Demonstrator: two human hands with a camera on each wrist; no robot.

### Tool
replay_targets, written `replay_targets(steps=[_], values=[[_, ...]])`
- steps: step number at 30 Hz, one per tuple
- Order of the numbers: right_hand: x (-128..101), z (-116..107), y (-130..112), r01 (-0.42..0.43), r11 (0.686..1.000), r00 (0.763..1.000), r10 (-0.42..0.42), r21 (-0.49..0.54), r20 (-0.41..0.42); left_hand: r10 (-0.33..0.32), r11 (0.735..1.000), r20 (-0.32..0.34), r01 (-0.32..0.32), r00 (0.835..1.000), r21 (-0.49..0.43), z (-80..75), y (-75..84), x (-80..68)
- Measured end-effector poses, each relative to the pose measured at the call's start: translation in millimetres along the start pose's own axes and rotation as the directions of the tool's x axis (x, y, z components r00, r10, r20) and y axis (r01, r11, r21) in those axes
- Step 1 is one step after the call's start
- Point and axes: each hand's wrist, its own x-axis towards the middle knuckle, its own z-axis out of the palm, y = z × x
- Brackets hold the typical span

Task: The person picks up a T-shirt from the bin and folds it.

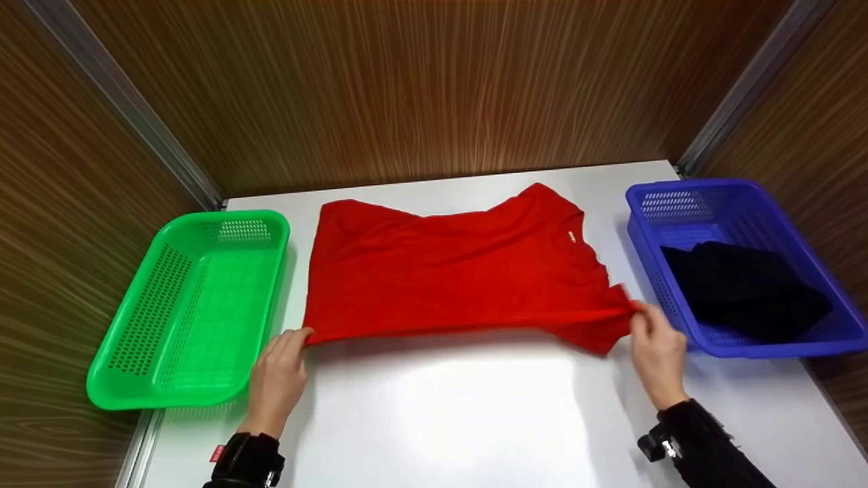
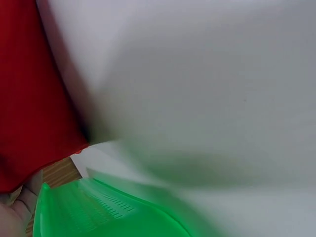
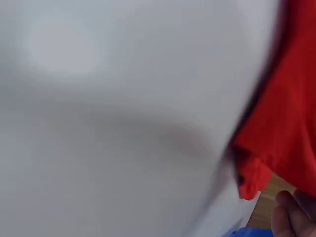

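A red short-sleeved T-shirt [image 1: 441, 271] lies sideways on the white table, its collar and small white label toward the right. My left hand [image 1: 279, 373] pinches the near corner of its hem, beside the green basket. Over on the right, my right hand [image 1: 659, 352] pinches the shirt's near shoulder, with a sleeve hanging below. The near edge between both hands is pulled taut and raised a little off the table. In the left wrist view the red cloth [image 2: 34, 98] reaches to the fingers; in the right wrist view the sleeve [image 3: 252, 175] dangles.
A green plastic basket [image 1: 274, 291] stands at the left with nothing in it. At the right, a blue basket [image 1: 644, 244] holds black cloth [image 1: 746, 288]. Wood-grain panels [image 1: 434, 88] enclose the white table [image 1: 447, 420] at the back and both sides.
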Motion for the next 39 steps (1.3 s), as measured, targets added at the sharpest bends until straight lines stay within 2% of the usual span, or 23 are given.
replay_targets(steps=[1,2,3,4,6,7,8,9,10,12,15,17,18,20,21,22,24,26,28,31,33,36,39], values=[[5.6,-4.9,-5.8,-0.124,0.98,0.992,0.123,0.154,0.017,-0.007,1.0,-0.003,0.007,1.0,-0.007,-1.0,0.9,0.9],[11.2,-9.5,-11.7,-0.214,0.915,0.976,0.211,0.341,0.047,-0.012,1.0,-0.007,0.012,1.0,-0.014,-1.7,1.6,1.9],[16.3,-13.9,-16.6,-0.263,0.809,0.963,0.251,0.525,0.095,-0.014,1.0,-0.013,0.013,1.0,-0.022,-2.4,2.2,2.7],[21.1,-17.8,-20.8,-0.28,0.67,0.957,0.25,0.688,0.146,-0.011,0.999,-0.021,0.01,1.0,-0.034,-3.1,2.6,3.4],[28.3,-24.4,-25.6,-0.278,0.381,0.96,0.132,0.882,0.245,0.007,0.998,-0.039,-0.009,0.999,-0.054,-4.3,1.8,3.8],[29.8,-27.4,-26.5,-0.284,0.282,0.957,0.029,0.916,0.287,0.017,0.998,-0.042,-0.02,0.999,-0.063,-4.9,1.0,3.3],[30.4,-29.8,-25.6,-0.308,0.216,0.943,-0.063,0.927,0.328,0.03,0.997,-0.044,-0.033,0.999,-0.069,-5.6,0.1,2.6],[29.7,-32.1,-23.6,-0.334,0.203,0.921,-0.137,0.92,0.365,0.045,0.996,-0.038,-0.047,0.998,-0.072,-6.5,-0.9,1.5],[27.8,-34.1,-20.6,-0.359,0.216,0.898,-0.187,0.908,0.399,0.054,0.996,-0.026,-0.056,0.998,-0.071,-7.5,-2.0,0.1],[20.6,-37.4,-12.6,-0.398,0.313,0.853,-0.218,0.862,0.474,0.052,0.997,0.028,-0.05,0.998,-0.067,-9.9,-3.2,-3.0],[3.8,-42.0,2.4,-0.444,0.574,0.78,-0.13,0.688,0.612,0.019,0.999,0.184,-0.009,0.983,-0.053,-13.5,-3.5,-7.1],[-7.0,-44.1,11.7,-0.456,0.73,0.713,-0.043,0.51,0.7,-0.02,0.998,0.316,0.037,0.948,-0.047,-15.7,-2.7,-9.1],[-12.0,-44.5,15.8,-0.453,0.789,0.676,0.0,0.415,0.737,-0.037,0.998,0.379,0.057,0.925,-0.041,-16.5,-2.3,-9.8],[-20.6,-43.3,21.9,-0.42,0.874,0.608,0.072,0.243,0.791,-0.064,0.996,0.479,0.086,0.875,-0.023,-17.2,-1.3,-11.1],[-24.3,-41.0,23.1,-0.407,0.898,0.582,0.114,0.167,0.805,-0.075,0.995,0.515,0.097,0.854,-0.015,-17.2,-1.0,-11.6],[-27.5,-37.9,23.2,-0.392,0.914,0.566,0.152,0.102,0.81,-0.082,0.995,0.54,0.101,0.838,-0.005,-17.2,-0.7,-12.2],[-32.9,-30.2,21.5,-0.315,0.949,0.577,0.195,-0.004,0.793,-0.092,0.995,0.569,0.102,0.817,0.014,-16.5,-0.5,-13.1],[-35.8,-23.0,16.8,-0.274,0.959,0.607,0.228,-0.069,0.761,-0.1,0.994,0.584,0.104,0.805,0.026,-15.8,-0.6,-13.9],[-36.1,-20.5,11.5,-0.256,0.963,0.661,0.24,-0.087,0.711,-0.117,0.992,0.598,0.124,0.793,0.031,-14.8,-0.5,-14.6],[-32.7,-26.5,4.2,-0.32,0.947,0.723,0.24,0.006,0.648,-0.146,0.986,0.615,0.168,0.775,0.022,-12.8,-0.2,-15.7],[-28.6,-34.5,0.6,-0.349,0.929,0.767,0.209,0.121,0.606,-0.159,0.981,0.612,0.192,0.775,0.012,-11.8,0.2,-16.6],[-21.5,-47.5,-1.6,-0.359,0.875,0.798,0.108,0.324,0.592,-0.156,0.981,0.585,0.194,0.796,-0.002,-11.7,0.4,-17.9],[-15.6,-59.4,1.4,-0.353,0.832,0.752,-0.02,0.429,0.658,-0.137,0.983,0.559,0.181,0.818,-0.024,-12.9,1.0,-18.4]])
